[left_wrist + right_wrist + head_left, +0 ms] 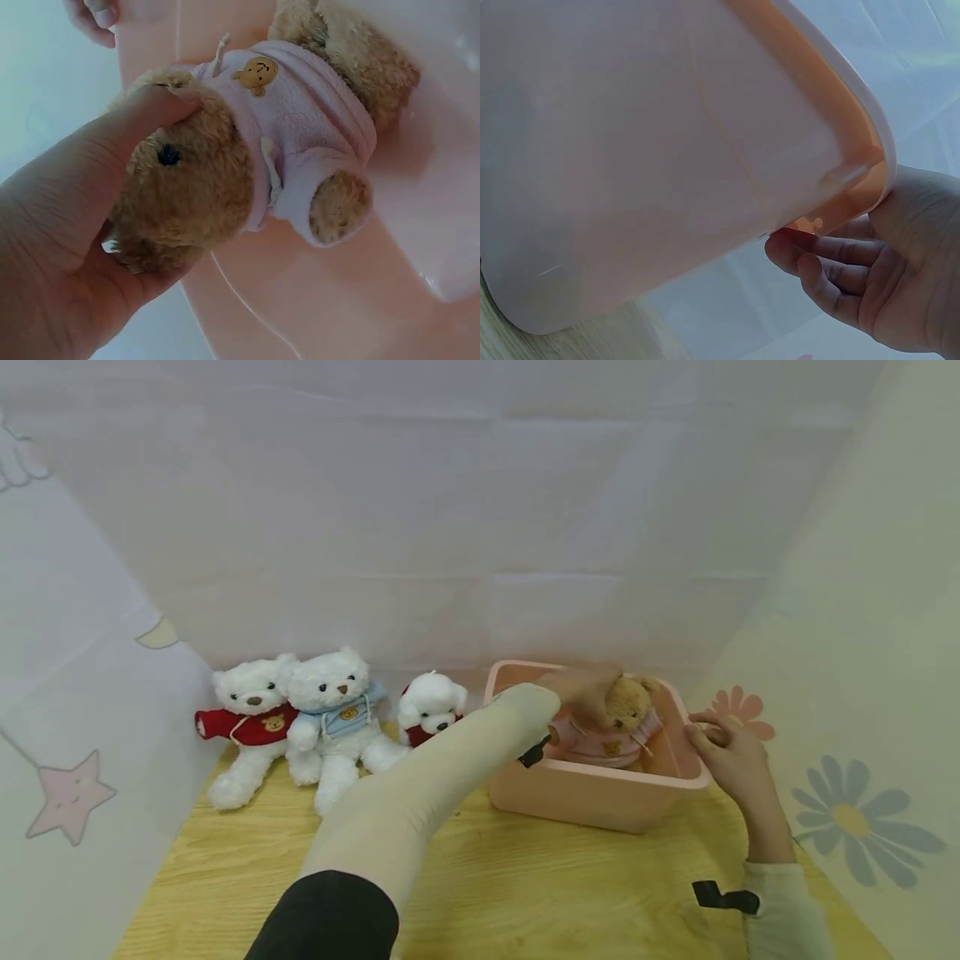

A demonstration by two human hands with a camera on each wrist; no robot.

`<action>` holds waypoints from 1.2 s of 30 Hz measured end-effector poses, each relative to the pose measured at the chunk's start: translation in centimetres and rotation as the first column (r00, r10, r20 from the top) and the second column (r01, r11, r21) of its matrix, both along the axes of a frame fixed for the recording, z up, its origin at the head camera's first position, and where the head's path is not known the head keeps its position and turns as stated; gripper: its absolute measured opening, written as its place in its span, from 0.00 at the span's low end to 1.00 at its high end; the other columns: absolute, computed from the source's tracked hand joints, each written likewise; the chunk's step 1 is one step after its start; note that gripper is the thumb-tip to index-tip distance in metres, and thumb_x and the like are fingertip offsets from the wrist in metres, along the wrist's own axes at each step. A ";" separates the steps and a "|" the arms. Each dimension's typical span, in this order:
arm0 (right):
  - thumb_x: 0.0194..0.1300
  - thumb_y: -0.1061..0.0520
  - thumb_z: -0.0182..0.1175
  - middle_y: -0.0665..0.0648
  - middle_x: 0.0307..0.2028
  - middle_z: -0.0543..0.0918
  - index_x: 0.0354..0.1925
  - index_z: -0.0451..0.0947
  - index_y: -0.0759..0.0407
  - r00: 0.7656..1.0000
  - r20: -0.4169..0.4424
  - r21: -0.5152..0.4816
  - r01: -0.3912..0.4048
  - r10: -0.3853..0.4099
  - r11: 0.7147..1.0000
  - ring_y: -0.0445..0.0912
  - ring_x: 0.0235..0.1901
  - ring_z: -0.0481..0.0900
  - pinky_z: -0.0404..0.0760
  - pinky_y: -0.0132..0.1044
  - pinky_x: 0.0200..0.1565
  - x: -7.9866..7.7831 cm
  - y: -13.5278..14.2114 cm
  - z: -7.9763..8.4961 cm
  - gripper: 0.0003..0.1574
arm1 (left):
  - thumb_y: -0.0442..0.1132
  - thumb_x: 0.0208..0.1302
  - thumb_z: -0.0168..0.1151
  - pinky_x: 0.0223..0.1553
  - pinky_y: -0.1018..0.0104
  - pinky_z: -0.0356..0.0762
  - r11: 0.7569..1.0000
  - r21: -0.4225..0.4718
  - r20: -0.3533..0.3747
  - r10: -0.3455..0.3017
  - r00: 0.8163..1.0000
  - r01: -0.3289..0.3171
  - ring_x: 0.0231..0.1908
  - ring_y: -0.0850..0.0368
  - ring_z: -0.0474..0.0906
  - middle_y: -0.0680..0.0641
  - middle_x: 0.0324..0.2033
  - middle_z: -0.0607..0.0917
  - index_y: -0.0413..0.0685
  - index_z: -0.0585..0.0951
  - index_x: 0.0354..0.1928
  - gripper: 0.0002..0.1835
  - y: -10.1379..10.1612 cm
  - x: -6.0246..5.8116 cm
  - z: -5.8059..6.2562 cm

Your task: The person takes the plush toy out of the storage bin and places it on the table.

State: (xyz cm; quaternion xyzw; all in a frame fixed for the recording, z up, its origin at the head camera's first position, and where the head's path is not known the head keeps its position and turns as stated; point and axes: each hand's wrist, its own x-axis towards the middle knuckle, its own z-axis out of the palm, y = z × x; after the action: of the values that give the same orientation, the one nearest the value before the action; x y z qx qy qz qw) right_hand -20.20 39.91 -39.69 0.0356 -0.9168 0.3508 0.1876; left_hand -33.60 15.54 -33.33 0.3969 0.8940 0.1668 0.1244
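Observation:
A brown teddy bear (630, 703) in a pink hoodie sits inside a pink plastic bin (592, 806). My left hand (585, 689) reaches over the bin's rim and grips the bear by its head. In the left wrist view the thumb of that hand (90, 195) lies across the face of the bear (300, 105), with the other fingers behind the head. At the bin's right end, my right hand (735, 764) holds the rim. The right wrist view shows the fingers of this hand (870, 277) curled under the lip of the bin (630, 150).
Left of the bin, three white plush toys line the back of the wooden table (525, 885): a bear in red (258, 727), a bear in light blue (345, 710) and a puppy in red (432, 703). Pale cloth walls (480, 527) enclose the table's back and sides.

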 end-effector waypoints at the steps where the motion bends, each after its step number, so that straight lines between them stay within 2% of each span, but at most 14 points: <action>1: 0.77 0.45 0.56 0.77 0.53 0.80 0.63 0.76 0.64 1.000 -0.001 0.001 -0.003 0.003 1.000 0.73 0.52 0.77 0.76 0.67 0.42 -0.1 -0.1 -0.1 0.29 | 0.46 0.51 0.80 0.39 0.67 0.76 1.000 0.020 0.030 0.003 1.000 -0.004 0.42 0.62 0.77 0.57 0.44 0.78 0.58 0.71 0.50 0.29 -0.2 -0.2 0.0; 4: 0.78 0.46 0.56 0.76 0.54 0.79 0.63 0.76 0.65 1.000 0.000 -0.011 -0.019 0.019 1.000 0.73 0.52 0.77 0.77 0.66 0.42 -0.2 -0.4 -0.3 0.28 | 0.45 0.52 0.79 0.38 0.68 0.77 0.998 0.038 0.024 -0.044 0.999 0.043 0.41 0.61 0.77 0.56 0.44 0.78 0.56 0.71 0.50 0.28 -0.7 -0.7 0.2; 7: 0.78 0.45 0.55 0.77 0.53 0.79 0.64 0.75 0.65 1.000 0.018 -0.025 -0.024 0.025 0.999 0.73 0.52 0.77 0.78 0.65 0.41 -0.3 -0.4 -0.4 0.29 | 0.48 0.52 0.79 0.39 0.69 0.76 0.994 0.034 -0.021 -0.103 0.994 0.104 0.41 0.61 0.77 0.56 0.43 0.78 0.54 0.72 0.50 0.28 -0.8 -1.1 0.6; 11: 0.78 0.46 0.55 0.77 0.52 0.80 0.64 0.75 0.66 1.000 0.008 -0.015 -0.029 0.029 0.999 0.73 0.51 0.78 0.80 0.62 0.40 -0.7 0.0 -0.4 0.29 | 0.48 0.51 0.79 0.38 0.69 0.76 0.991 0.050 -0.053 -0.119 0.991 0.122 0.40 0.60 0.78 0.55 0.42 0.80 0.52 0.75 0.49 0.27 -0.9 -1.4 1.9; 13: 0.78 0.47 0.56 0.77 0.55 0.79 0.63 0.76 0.67 1.000 -0.004 -0.010 -0.030 0.030 1.000 0.72 0.52 0.78 0.81 0.57 0.39 -0.9 0.2 -0.5 0.29 | 0.49 0.51 0.78 0.38 0.69 0.76 0.991 0.039 -0.078 -0.125 0.989 0.128 0.39 0.60 0.78 0.55 0.42 0.80 0.52 0.75 0.49 0.27 -1.0 -1.4 2.6; 16: 0.77 0.49 0.58 0.75 0.56 0.79 0.62 0.77 0.69 1.000 -0.027 0.000 -0.004 0.004 1.000 0.70 0.52 0.79 0.82 0.40 0.37 -1.1 0.5 -0.9 0.28 | 0.53 0.51 0.77 0.39 0.69 0.75 0.990 -0.014 -0.150 -0.140 0.979 0.140 0.40 0.60 0.77 0.56 0.42 0.79 0.51 0.76 0.50 0.28 -0.9 -1.5 3.9; 18: 0.76 0.50 0.59 0.74 0.53 0.81 0.61 0.78 0.69 0.999 -0.041 0.000 0.025 -0.024 1.000 0.69 0.51 0.81 0.79 0.30 0.35 -1.2 0.7 -1.2 0.27 | 0.54 0.52 0.76 0.39 0.69 0.75 0.989 -0.023 -0.197 -0.148 0.969 0.147 0.40 0.60 0.77 0.55 0.42 0.79 0.51 0.75 0.51 0.28 -1.0 -1.7 4.8; 21: 0.75 0.49 0.60 0.71 0.47 0.85 0.59 0.80 0.67 0.994 -0.081 0.014 0.080 -0.078 0.997 0.65 0.47 0.84 0.74 0.23 0.31 -1.5 1.3 -1.5 0.25 | 0.55 0.53 0.74 0.39 0.68 0.74 0.991 0.004 -0.262 -0.129 0.956 0.135 0.39 0.60 0.77 0.55 0.42 0.79 0.50 0.76 0.50 0.28 -1.4 -2.0 6.5; 22: 0.74 0.49 0.61 0.70 0.45 0.86 0.58 0.81 0.66 0.992 -0.089 0.013 0.095 -0.093 0.995 0.62 0.45 0.85 0.74 0.23 0.30 -1.6 1.5 -1.5 0.24 | 0.54 0.53 0.74 0.39 0.67 0.74 0.991 0.021 -0.281 -0.121 0.952 0.132 0.39 0.59 0.77 0.54 0.42 0.79 0.50 0.76 0.50 0.27 -1.6 -2.1 7.0; 24: 0.74 0.49 0.61 0.69 0.44 0.87 0.57 0.82 0.64 0.988 -0.102 0.010 0.115 -0.114 0.993 0.48 0.41 0.87 0.74 0.22 0.30 -1.9 2.0 -1.5 0.24 | 0.52 0.54 0.73 0.39 0.67 0.74 0.991 0.063 -0.299 -0.090 0.950 0.114 0.39 0.59 0.77 0.54 0.42 0.79 0.49 0.76 0.52 0.27 -2.3 -2.3 8.2; 27: 0.73 0.49 0.61 0.69 0.45 0.86 0.57 0.82 0.64 0.985 -0.097 0.001 0.143 -0.142 0.990 0.26 0.35 0.78 0.74 0.22 0.30 -2.0 2.9 -1.6 0.24 | 0.50 0.54 0.73 0.41 0.68 0.75 0.984 0.144 -0.322 -0.050 0.945 0.101 0.43 0.59 0.77 0.52 0.46 0.80 0.46 0.75 0.58 0.31 -3.5 -2.6 10.0; 29: 0.73 0.49 0.61 0.70 0.46 0.86 0.58 0.82 0.65 0.984 -0.089 -0.005 0.157 -0.157 0.988 0.18 0.34 0.69 0.74 0.22 0.29 -2.1 3.5 -1.7 0.25 | 0.50 0.54 0.74 0.44 0.69 0.75 0.976 0.195 -0.337 -0.021 0.941 0.092 0.45 0.59 0.77 0.50 0.50 0.80 0.44 0.73 0.62 0.35 -4.4 -2.6 11.1; 33: 0.74 0.48 0.61 0.69 0.45 0.86 0.58 0.81 0.66 0.982 -0.068 -0.040 0.174 -0.176 0.984 0.16 0.32 0.69 0.76 0.25 0.26 -2.2 4.8 -1.6 0.26 | 0.49 0.53 0.75 0.48 0.69 0.74 0.947 0.311 -0.346 0.033 0.938 0.082 0.49 0.58 0.77 0.49 0.53 0.79 0.42 0.71 0.66 0.40 -6.5 -2.8 13.1; 36: 0.73 0.47 0.61 0.58 0.39 0.89 0.57 0.81 0.66 0.978 -0.037 -0.078 0.200 -0.203 0.977 0.17 0.31 0.71 0.77 0.28 0.24 -2.4 5.9 -1.7 0.26 | 0.47 0.51 0.76 0.49 0.68 0.74 0.914 0.398 -0.357 0.069 0.932 0.085 0.49 0.57 0.77 0.48 0.52 0.80 0.41 0.73 0.65 0.40 -8.5 -2.9 14.4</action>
State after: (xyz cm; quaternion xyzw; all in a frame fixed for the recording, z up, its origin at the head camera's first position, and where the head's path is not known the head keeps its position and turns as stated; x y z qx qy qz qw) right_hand -22.61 45.79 -41.42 -0.0567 -0.8976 0.3628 0.2437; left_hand -36.48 7.09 -18.96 0.4417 0.8453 0.2721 -0.1276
